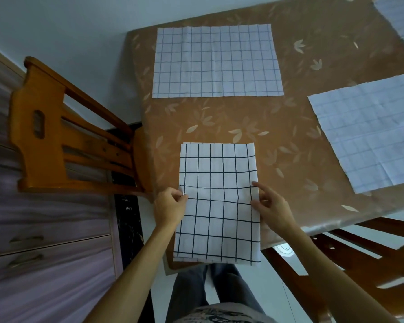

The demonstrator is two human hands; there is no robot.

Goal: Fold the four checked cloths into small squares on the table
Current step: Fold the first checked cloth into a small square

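A white cloth with bold black checks (218, 173), folded once into a tall rectangle, lies at the table's near edge and hangs over it. My left hand (170, 206) pinches its left edge about halfway down. My right hand (272, 206) pinches the right edge at the same height. Three other checked cloths lie flat and unfolded: one at the far middle (216, 62), one at the right (369, 134), and one cut off by the frame at the far right corner (399, 17).
The table has a brown leaf-patterned cover (296, 73). A wooden chair (63, 136) stands against the table's left side, another (364, 259) at the near right. A drawer unit (44, 252) lines the left wall.
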